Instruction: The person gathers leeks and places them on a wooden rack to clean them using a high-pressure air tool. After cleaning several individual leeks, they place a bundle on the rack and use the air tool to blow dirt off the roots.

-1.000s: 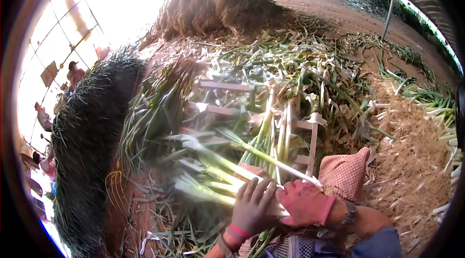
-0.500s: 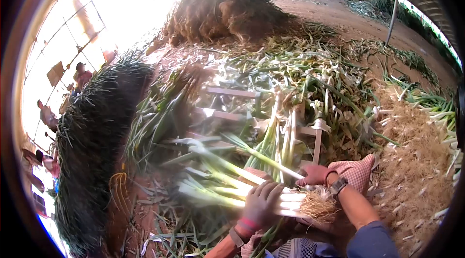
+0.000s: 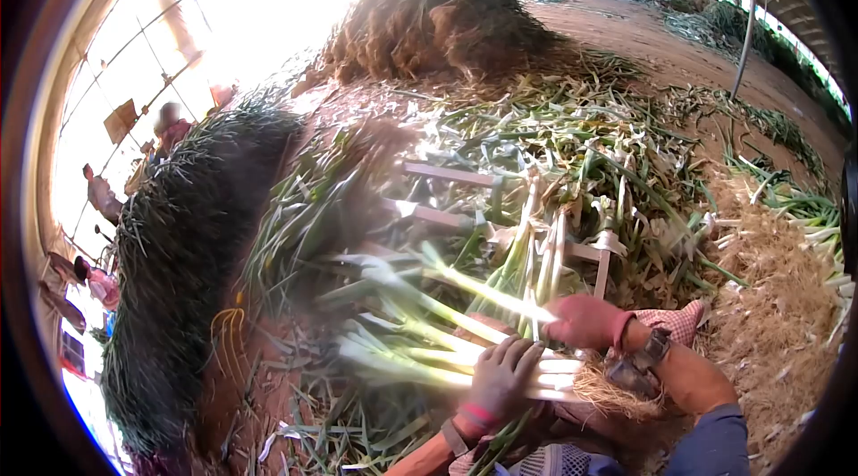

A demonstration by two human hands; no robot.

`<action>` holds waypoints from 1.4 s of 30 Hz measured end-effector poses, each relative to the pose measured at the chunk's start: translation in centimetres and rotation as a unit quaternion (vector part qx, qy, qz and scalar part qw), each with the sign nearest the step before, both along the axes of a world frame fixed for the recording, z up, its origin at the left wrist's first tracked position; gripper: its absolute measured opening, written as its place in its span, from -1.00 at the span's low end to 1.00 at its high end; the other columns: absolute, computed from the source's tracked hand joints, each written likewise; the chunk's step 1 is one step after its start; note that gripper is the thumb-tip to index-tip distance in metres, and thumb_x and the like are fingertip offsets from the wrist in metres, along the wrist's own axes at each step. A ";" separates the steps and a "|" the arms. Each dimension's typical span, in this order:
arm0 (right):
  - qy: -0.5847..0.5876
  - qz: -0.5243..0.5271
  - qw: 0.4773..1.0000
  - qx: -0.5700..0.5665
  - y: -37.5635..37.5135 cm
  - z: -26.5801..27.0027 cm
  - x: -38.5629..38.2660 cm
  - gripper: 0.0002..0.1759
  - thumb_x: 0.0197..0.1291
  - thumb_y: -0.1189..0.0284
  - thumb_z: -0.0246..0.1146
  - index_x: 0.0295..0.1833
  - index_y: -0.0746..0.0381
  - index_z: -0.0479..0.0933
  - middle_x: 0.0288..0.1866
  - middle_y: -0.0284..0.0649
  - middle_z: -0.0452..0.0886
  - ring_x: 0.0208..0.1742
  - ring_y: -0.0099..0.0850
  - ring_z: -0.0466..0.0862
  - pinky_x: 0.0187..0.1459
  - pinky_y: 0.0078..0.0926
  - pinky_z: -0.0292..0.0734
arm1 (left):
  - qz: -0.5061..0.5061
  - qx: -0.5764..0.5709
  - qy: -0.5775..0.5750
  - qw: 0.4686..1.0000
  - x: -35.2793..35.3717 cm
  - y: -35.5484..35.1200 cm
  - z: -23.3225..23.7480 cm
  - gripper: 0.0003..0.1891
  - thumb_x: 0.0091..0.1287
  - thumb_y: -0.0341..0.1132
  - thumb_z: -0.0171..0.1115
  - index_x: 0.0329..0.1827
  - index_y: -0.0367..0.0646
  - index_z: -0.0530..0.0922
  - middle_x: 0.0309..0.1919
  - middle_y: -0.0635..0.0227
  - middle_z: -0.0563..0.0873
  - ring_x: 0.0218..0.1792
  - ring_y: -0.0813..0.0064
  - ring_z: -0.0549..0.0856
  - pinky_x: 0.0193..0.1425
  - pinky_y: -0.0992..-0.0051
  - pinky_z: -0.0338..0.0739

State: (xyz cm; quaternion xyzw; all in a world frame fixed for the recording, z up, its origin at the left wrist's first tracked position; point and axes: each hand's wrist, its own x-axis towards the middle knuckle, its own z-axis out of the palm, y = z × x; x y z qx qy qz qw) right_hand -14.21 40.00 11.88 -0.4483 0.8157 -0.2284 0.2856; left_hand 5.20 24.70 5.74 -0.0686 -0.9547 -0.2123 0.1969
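Observation:
A bunch of long green onions point(image 3: 438, 355) lies across my lap, white stems and stringy roots point(image 3: 617, 391) pointing right, green tops pointing left. My left hand point(image 3: 505, 378), in a dirty glove, is closed over the white stems. Above the roots, my right hand point(image 3: 581, 322), in a reddish glove, grips the white end of a single green onion point(image 3: 487, 293) held slanting over the bunch. A watch point(image 3: 651, 351) is on my right wrist. Just beyond, a few more green onions point(image 3: 543, 261) lean on a wooden frame point(image 3: 601, 269).
Peeled leaves and trimmings point(image 3: 572, 127) cover the ground ahead. A tall heap of green onions point(image 3: 197, 270) stands left, another pile point(image 3: 438, 25) at the back. Roots point(image 3: 769, 279) are heaped at right, near a checked cloth point(image 3: 679, 322). People point(image 3: 103, 194) are at far left.
My right hand has shifted slightly, still with the single green onion, whose root end it now covers more. The left hand keeps its hold on the bunch. The whole view has swung a little.

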 end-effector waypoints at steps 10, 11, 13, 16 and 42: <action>0.192 0.093 0.975 0.058 0.8 3.8 7.9 0.30 -0.08 -0.41 0.53 0.43 0.44 0.30 0.13 0.18 0.62 0.12 0.14 0.71 0.21 0.02 0.63 | 0.022 0.018 0.009 1.000 0.8 0.7 -0.8 -0.19 0.08 0.07 0.52 0.37 -0.16 0.52 0.30 0.15 0.62 0.41 0.03 0.56 0.47 0.00 0.42; 0.230 0.097 0.966 0.069 0.8 3.6 8.1 0.32 -0.10 -0.38 0.56 0.48 0.43 0.26 0.16 0.19 0.60 0.12 0.15 0.71 0.20 0.05 0.64 | 0.017 0.034 0.020 0.999 0.9 0.6 -0.9 -0.17 0.06 0.06 0.54 0.38 -0.16 0.52 0.31 0.14 0.61 0.42 0.02 0.56 0.50 -0.01 0.41; 0.189 0.089 0.972 0.103 0.4 3.9 8.3 0.31 -0.09 -0.34 0.58 0.48 0.41 0.23 0.17 0.19 0.59 0.12 0.17 0.72 0.19 0.08 0.65 | 0.011 0.052 0.032 0.998 0.9 0.4 -0.7 -0.15 0.04 0.06 0.57 0.39 -0.17 0.52 0.33 0.13 0.61 0.43 0.01 0.55 0.52 -0.01 0.40; 0.142 0.082 0.975 0.149 0.0 4.1 8.6 0.25 -0.06 -0.25 0.60 0.47 0.39 0.21 0.16 0.18 0.58 0.13 0.19 0.73 0.17 0.11 0.67 | -0.020 0.110 0.043 0.993 1.4 -0.2 0.3 -0.26 0.07 -0.14 0.57 0.35 -0.14 0.54 0.27 0.12 0.63 0.37 0.01 0.59 0.54 -0.02 0.42; 0.057 0.078 0.988 0.122 0.4 2.4 7.4 0.16 -0.10 0.00 0.68 0.45 0.38 0.23 0.21 0.25 0.64 0.19 0.23 0.71 0.21 0.04 0.66 | -0.083 0.960 -0.127 0.235 3.7 5.0 -4.3 -0.16 0.54 0.15 0.22 0.70 -0.17 0.22 0.58 0.15 0.47 0.57 0.14 0.46 0.72 0.03 0.23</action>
